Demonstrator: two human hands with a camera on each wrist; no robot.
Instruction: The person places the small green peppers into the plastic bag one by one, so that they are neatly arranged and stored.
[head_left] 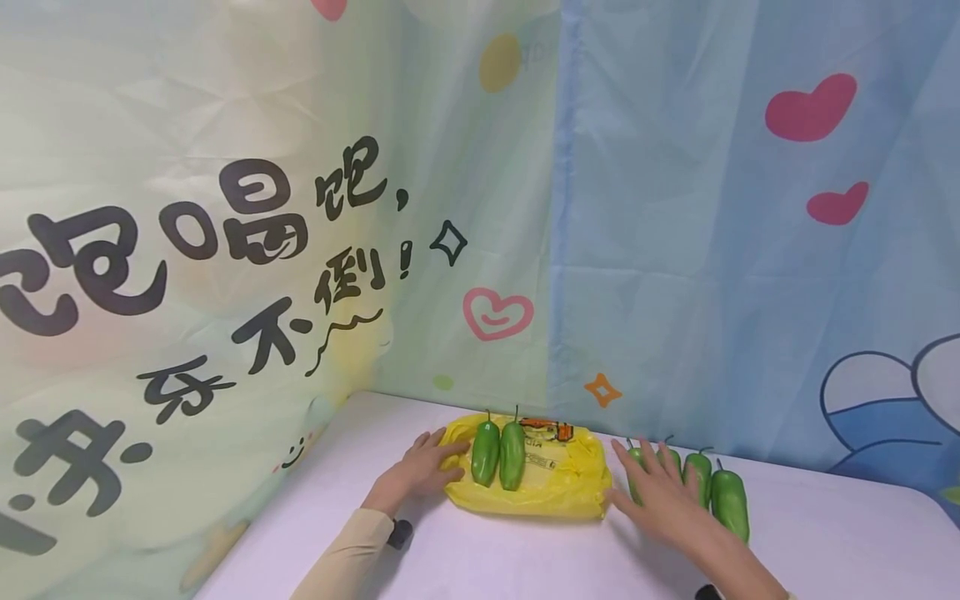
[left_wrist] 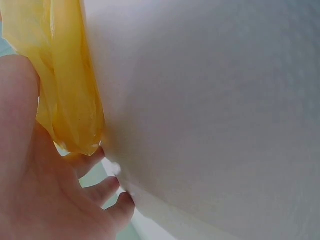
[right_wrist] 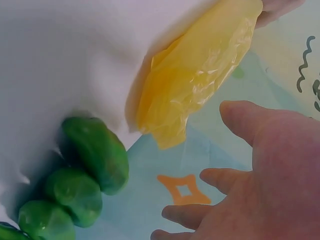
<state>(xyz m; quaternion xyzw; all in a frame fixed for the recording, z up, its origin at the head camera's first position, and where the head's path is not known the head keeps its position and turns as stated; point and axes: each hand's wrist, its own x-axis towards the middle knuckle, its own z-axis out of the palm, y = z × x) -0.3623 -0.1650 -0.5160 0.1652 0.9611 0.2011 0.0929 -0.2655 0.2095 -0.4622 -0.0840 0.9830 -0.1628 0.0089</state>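
A yellow plastic bag [head_left: 577, 492] lies on the table with two long green peppers, a left one [head_left: 485, 454] and a right one [head_left: 513, 457], side by side on its left part. At the bag's left end is my left hand [head_left: 422, 467], fingers extended. In the left wrist view that hand [left_wrist: 55, 190] lies against the bag [left_wrist: 75, 90], and its fingertips reach down to the table. My right hand [head_left: 663, 500] hovers near the bag's right end with spread fingers, holding nothing. It partly hides a row of several green peppers [head_left: 730, 500] in the head view.
The white table [head_left: 540, 558] carries everything. A printed cloth backdrop [head_left: 660, 333] rises directly behind its far edge, and another printed cloth [head_left: 187, 467] stands along the left. In the right wrist view, the peppers [right_wrist: 97, 155] sit apart from the bag [right_wrist: 200, 70].
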